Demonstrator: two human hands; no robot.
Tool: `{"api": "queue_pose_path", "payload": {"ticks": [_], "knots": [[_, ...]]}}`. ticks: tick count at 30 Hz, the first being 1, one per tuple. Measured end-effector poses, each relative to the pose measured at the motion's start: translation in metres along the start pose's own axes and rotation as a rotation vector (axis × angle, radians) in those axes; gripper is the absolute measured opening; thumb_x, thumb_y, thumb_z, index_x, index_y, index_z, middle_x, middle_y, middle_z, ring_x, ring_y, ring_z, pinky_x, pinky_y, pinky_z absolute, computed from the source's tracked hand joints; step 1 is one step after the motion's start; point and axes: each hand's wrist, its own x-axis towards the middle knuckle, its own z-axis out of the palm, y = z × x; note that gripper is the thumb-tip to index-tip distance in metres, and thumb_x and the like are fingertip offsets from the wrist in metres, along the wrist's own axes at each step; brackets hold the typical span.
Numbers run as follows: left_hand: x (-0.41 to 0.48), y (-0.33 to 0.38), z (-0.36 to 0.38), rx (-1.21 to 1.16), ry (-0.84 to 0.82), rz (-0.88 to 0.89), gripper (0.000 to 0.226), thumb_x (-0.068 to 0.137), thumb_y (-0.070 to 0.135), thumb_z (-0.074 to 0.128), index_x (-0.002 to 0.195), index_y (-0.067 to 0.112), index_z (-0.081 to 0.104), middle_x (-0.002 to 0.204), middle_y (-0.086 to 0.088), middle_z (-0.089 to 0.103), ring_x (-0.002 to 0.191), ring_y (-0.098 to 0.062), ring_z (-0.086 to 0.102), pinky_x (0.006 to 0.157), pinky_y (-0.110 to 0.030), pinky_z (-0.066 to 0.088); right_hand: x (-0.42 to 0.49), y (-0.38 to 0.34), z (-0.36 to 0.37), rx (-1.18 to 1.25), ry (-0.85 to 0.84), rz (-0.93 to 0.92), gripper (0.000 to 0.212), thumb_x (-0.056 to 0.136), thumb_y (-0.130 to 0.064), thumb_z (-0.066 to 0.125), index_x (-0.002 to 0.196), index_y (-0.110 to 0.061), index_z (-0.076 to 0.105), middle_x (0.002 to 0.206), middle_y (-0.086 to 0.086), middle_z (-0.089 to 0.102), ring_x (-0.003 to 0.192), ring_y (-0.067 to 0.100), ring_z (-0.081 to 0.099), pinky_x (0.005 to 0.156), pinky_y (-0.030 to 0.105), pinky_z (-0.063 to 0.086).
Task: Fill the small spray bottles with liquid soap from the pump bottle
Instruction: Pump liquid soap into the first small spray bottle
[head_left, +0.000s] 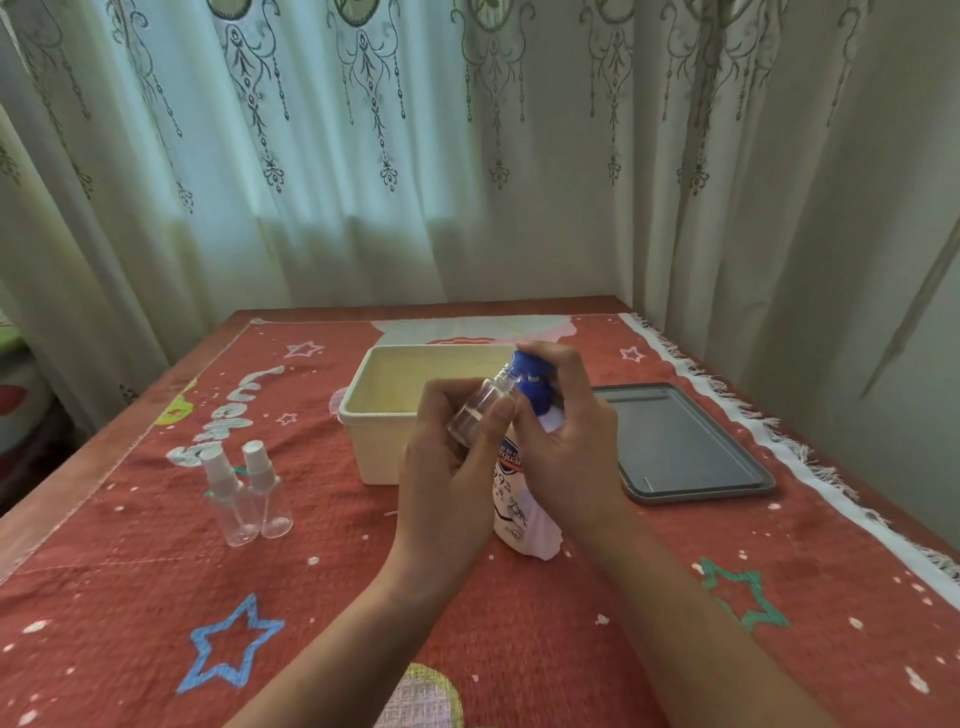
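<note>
On the table (130, 597), a spray bottle (480, 410) tilted toward one o'clock is gripped by the left hand (447, 467), the pump bottle (519, 499) by the right hand (566, 441).

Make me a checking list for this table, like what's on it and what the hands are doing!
Surface: a red patterned cloth with stars covers the table.
Job's things: the white pump bottle stands upright. The open small bottle is tilted, with its mouth at the blue pump nozzle. Two capped spray bottles stand side by side on the left.
Clutter: an open cream box sits behind the hands, and a grey tray lies on the right.
Hands: the left hand holds the open small bottle in its fingers. The right hand grips the pump head.
Cables: nothing seen.
Surroundings: pale curtains hang behind and beside the table.
</note>
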Motion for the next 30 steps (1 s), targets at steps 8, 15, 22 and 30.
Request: {"api": "queue_pose_path", "payload": {"ticks": [8,15,22,30], "knots": [[0.0020,0.0037,0.0019,0.009,0.000,0.010,0.012,0.094,0.024,0.063,0.103,0.016,0.059,0.082,0.012,0.065,0.066,0.000,0.058,0.060,-0.017,0.046,0.0006,-0.0002,-0.0002,0.014,-0.009,0.022,0.039,0.094,-0.017,0.066,0.128,-0.029,0.051,0.108,-0.006,0.067,0.092,0.004,0.066,0.079,0.018,0.054],[0.0030,0.0053,0.0016,0.006,-0.001,0.016,0.009,0.096,0.021,0.063,0.102,0.015,0.059,0.083,0.010,0.066,0.068,-0.001,0.060,0.060,-0.018,0.048,-0.0006,-0.0006,-0.0001,0.004,-0.023,0.024,0.041,0.095,-0.019,0.065,0.131,-0.029,0.049,0.112,-0.006,0.067,0.094,0.003,0.066,0.081,0.018,0.055],[0.0001,0.0033,0.0011,0.016,-0.003,0.003,0.010,0.095,0.023,0.063,0.103,0.017,0.059,0.086,0.011,0.067,0.070,-0.002,0.062,0.062,-0.019,0.049,0.0002,0.0000,0.0001,-0.005,-0.012,0.014,0.036,0.095,-0.020,0.065,0.126,-0.028,0.049,0.110,-0.008,0.066,0.095,0.006,0.066,0.084,0.027,0.057],[0.0046,0.0069,0.0011,-0.005,-0.004,0.017,0.010,0.096,0.019,0.063,0.104,0.014,0.059,0.087,0.010,0.068,0.073,-0.002,0.064,0.063,-0.017,0.049,-0.0008,-0.0010,-0.0003,0.006,-0.013,0.039,0.044,0.095,-0.022,0.065,0.130,-0.039,0.046,0.109,-0.013,0.065,0.096,0.003,0.065,0.082,0.026,0.057]]}}
